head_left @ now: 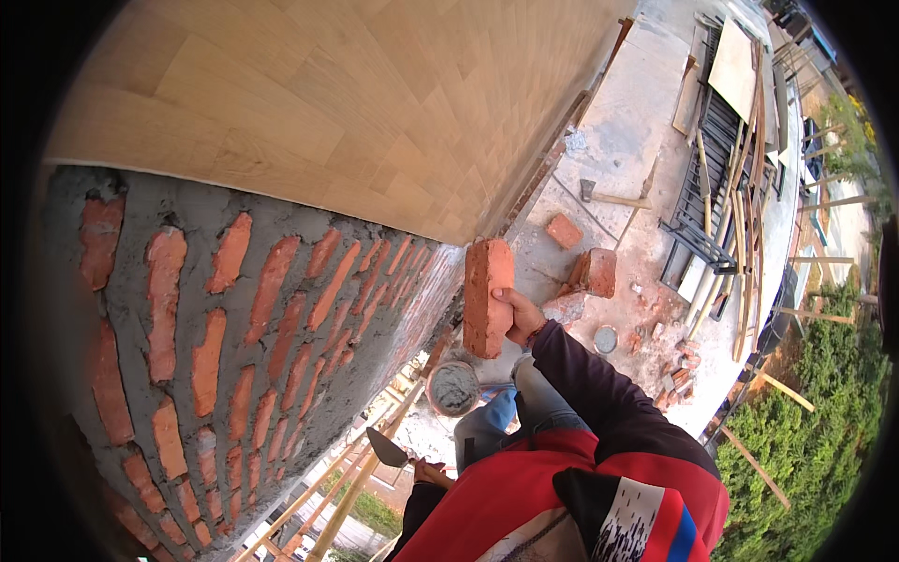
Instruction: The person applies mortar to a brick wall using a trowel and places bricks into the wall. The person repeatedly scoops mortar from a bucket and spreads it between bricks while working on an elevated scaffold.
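Observation:
My right hand [521,317] grips a red brick [488,300], its thumb pressed on one face and the other fingers hidden behind. The brick is held up close to the end of a brick wall [270,286] with grey mortar between its courses. Lower down, my left hand [431,472] is closed round the handle of a pointed trowel [387,449], and the blade faces the wall. Between the two hands, near my legs, stands a bucket [431,397] with grey mortar [454,387] in it.
Loose bricks [564,230] and a hatchet-like tool [618,199] lie on the concrete floor. Brick rubble [682,377] is scattered on the right, near a small round container [606,339]. Black metal grilles [716,140] and planks are piled beyond. Bamboo poles [348,496] stand below the wall.

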`<state>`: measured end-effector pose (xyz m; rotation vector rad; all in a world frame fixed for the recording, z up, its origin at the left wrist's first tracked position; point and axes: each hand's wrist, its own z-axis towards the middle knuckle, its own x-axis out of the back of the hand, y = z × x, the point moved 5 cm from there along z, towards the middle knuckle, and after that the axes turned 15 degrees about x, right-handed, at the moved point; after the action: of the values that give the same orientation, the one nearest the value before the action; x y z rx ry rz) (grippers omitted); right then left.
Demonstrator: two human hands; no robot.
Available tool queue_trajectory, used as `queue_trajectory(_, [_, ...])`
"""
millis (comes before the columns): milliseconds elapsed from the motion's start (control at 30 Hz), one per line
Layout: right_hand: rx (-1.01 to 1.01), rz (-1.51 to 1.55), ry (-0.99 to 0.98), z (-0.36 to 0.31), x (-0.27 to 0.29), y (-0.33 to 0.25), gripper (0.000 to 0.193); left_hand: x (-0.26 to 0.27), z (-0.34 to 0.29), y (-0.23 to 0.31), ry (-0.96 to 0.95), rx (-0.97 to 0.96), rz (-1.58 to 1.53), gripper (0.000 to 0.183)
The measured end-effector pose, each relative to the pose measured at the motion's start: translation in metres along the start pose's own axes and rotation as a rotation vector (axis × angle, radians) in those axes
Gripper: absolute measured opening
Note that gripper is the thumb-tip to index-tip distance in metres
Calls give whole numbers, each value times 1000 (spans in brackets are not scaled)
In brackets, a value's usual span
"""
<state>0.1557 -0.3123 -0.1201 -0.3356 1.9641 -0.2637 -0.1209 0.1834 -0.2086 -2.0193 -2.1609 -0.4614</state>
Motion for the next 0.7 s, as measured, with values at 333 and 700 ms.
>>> queue_trajectory(333, [249,-723,-808,-100,-285,-3,98,39,40,-87,29,145,-452,67])
queue_trajectory(700, [843,-1296,-1812,-174,-667,8,87,46,75,-166,-51,244,-455,48])
